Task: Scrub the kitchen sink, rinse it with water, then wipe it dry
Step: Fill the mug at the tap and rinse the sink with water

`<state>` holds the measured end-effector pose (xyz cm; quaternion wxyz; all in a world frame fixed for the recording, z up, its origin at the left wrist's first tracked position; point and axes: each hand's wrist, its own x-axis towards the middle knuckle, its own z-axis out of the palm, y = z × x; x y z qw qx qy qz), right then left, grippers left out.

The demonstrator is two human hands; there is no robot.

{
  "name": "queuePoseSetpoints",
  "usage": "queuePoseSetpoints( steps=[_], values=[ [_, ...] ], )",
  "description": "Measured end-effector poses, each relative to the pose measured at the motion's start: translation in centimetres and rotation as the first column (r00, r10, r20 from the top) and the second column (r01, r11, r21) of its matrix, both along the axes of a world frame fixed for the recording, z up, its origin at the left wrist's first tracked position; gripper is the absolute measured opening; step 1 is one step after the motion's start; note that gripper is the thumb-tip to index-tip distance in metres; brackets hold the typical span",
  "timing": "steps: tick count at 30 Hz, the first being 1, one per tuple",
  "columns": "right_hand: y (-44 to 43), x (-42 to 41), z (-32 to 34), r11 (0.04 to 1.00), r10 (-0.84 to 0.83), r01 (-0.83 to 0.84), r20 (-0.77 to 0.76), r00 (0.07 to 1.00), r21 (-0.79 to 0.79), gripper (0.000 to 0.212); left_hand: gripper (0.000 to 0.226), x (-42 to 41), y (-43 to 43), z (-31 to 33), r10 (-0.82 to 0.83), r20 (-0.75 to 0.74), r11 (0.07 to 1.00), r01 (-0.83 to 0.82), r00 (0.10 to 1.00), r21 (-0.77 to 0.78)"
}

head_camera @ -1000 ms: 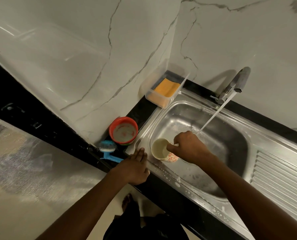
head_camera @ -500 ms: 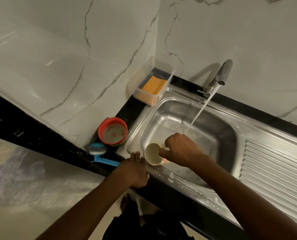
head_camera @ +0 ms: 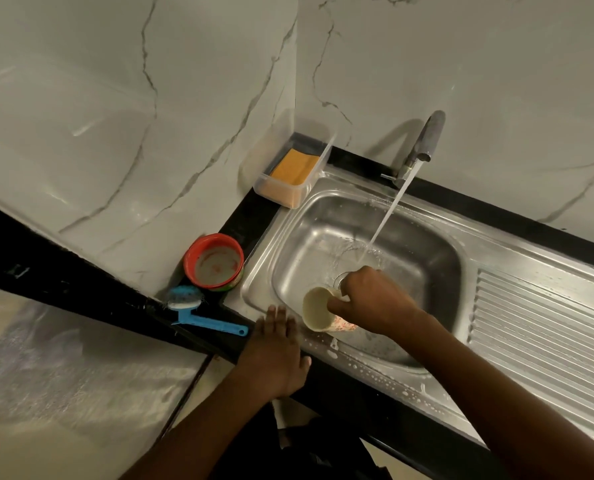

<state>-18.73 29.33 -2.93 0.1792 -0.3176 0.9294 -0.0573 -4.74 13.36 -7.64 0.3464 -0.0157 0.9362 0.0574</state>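
Both hands are at the front left corner of the stainless steel sink (head_camera: 427, 237). The right hand (head_camera: 375, 299) has its fingers curled round a cup (head_camera: 318, 311), with the thumb lying across the rim. It holds the cup tipped on its side just inside the front left part of the basin. The cup's cream-coloured mouth faces left, and its outside shows a small orange pattern. The left hand (head_camera: 275, 355) lies flat and holds nothing. Its fingers are straight and close together, and it presses on the front edge where the sink rim meets the black bench (head_camera: 247, 216), just beside the cup.

A stream of water (head_camera: 389, 209) falls from the tap (head_camera: 427, 140) at the back of the sink and strikes the basin floor just behind the right hand. White specks of foam (head_camera: 375, 372) dot the front rim. The ribbed draining board (head_camera: 545, 320) lies to the right of the basin.

On the bench left of the sink stands a red bowl (head_camera: 214, 261) with a pale residue inside. Near it lies a blue-handled brush (head_camera: 198, 310), its handle pointing toward the left hand. In the back corner a clear plastic container (head_camera: 288, 195) holds an orange sponge (head_camera: 294, 168). White veined marble (head_camera: 115, 133) covers the walls behind.
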Motion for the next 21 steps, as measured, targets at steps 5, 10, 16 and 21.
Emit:
queuePoseSetpoints(
  steps=[5,10,16,21],
  values=[
    [-3.6,0.9,0.9,0.996,0.080,-0.079,0.000,0.997,-0.046,0.050,0.089,-1.1,-3.1,0.4,0.094,-0.019,0.979,-0.096,0.995,-0.180],
    [-4.6,1.3,1.1,0.986,0.165,-0.167,-0.048,0.985,-0.029,0.044,0.077,-1.2,-2.4,0.9,0.015,0.029,0.989,-0.010,0.999,-0.149],
    [-0.2,0.6,-0.2,0.998,0.061,-0.061,-0.018,0.998,-0.021,0.050,0.090,0.2,0.8,-0.8,0.016,-0.015,0.995,-0.018,1.000,-0.098],
    [3.8,0.4,-0.6,1.000,-0.017,0.017,-0.035,0.999,-0.010,0.050,0.091,1.3,3.4,-2.3,0.017,-0.072,0.998,-0.012,0.997,0.069]
  ],
)
